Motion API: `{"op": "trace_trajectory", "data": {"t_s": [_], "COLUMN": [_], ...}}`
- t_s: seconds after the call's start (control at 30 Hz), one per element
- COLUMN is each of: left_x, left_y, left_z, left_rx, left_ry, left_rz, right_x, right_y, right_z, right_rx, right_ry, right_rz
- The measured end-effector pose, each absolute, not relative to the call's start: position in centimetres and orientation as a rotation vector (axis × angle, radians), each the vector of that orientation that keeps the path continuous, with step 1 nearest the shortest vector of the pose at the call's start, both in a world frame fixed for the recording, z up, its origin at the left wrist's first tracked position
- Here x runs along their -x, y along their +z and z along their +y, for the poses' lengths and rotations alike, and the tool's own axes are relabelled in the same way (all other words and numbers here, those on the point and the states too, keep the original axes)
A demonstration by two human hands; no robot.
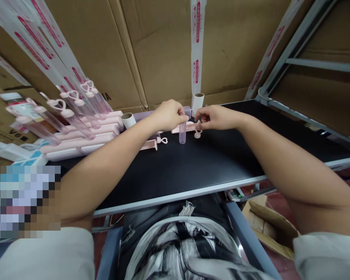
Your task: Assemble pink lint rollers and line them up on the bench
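Observation:
My left hand pinches the top of a clear lilac tube, which stands upright over the black tabletop. To its right, my right hand has its fingers closed on a pale pink cap with a loop handle, apart from the tube. Behind both hands lies a flat pale pink piece, partly covered by them. Left of the tube, another pink piece with a heart-shaped handle rests on the table, half hidden by my left forearm.
Several clear tubes with heart-handled pink caps lean at the left on pale pink boxes. Two white cardboard rolls stand near the back. Large cartons wall off the far side; a metal frame rises at right.

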State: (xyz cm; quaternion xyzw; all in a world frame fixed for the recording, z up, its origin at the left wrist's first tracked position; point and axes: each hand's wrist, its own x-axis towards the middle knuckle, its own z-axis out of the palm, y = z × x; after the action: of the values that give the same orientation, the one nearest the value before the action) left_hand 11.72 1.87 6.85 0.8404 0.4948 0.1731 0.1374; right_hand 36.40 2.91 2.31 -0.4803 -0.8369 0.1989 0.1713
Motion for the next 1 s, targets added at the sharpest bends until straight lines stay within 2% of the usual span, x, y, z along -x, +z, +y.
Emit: {"op": "trace_trajectory", "data": {"t_s": [0.33, 0.53, 0.73, 1.0], "left_x": [-11.4, -11.6, -10.6, -9.0], "left_y": [5.9, 5.4, 4.2, 1.8], "left_z": [3.4, 2.7, -1.8, -9.9], "left_rx": [-2.421, -2.433, -2.941, -3.119], "left_ry": [0.479, 0.471, 0.054, 0.029], "left_rz": [1.47, 1.444, 1.007, 0.882], "right_x": [-36.0, -36.3, -36.6, -37.0], "right_y": [1.6, 1.0, 1.0, 1.8], "right_z": [3.2, 3.5, 3.7, 3.1], "right_rx": [1.441, 1.44, 1.412, 1.367], "right_ry": [0.729, 0.673, 0.66, 0.606], "right_rz": [-2.383, -2.357, -2.37, -2.305]}}
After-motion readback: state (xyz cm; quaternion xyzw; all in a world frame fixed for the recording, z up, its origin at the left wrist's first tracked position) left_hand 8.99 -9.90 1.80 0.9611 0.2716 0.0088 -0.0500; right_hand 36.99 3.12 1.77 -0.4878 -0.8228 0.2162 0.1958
